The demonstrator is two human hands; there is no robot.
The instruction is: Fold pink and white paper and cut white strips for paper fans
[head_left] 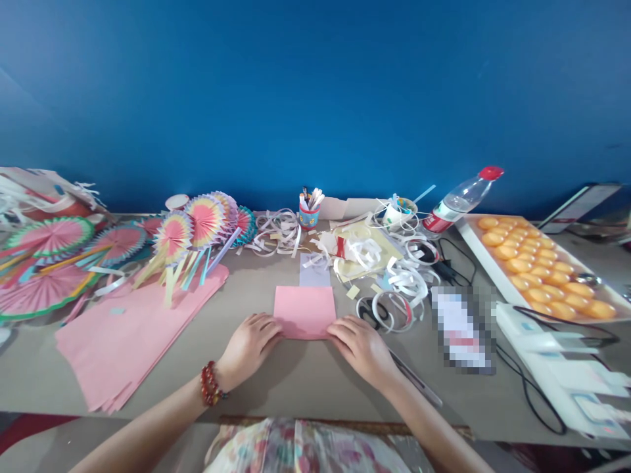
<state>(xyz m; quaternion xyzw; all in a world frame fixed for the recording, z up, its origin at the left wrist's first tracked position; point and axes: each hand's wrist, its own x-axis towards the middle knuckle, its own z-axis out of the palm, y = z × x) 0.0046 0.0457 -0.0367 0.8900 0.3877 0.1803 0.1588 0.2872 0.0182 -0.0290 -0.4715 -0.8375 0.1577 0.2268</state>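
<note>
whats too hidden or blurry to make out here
All in the head view:
1. Pink paper between the hands: its underside, hidden by its own upper face.
2. Pixelated item at right: its details, masked by coarse blocks.
3. Plastic bottle: its label's wording, too small and blurred.
4. Green-edged paper fan at lower left: its outer part, cut off by the left edge.

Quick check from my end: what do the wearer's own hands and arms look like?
Left hand: reddish beaded bracelet, seemingly several strands, at the wrist. Right hand: no wristwear visible. No gloves or sleeves show on either side.
</note>
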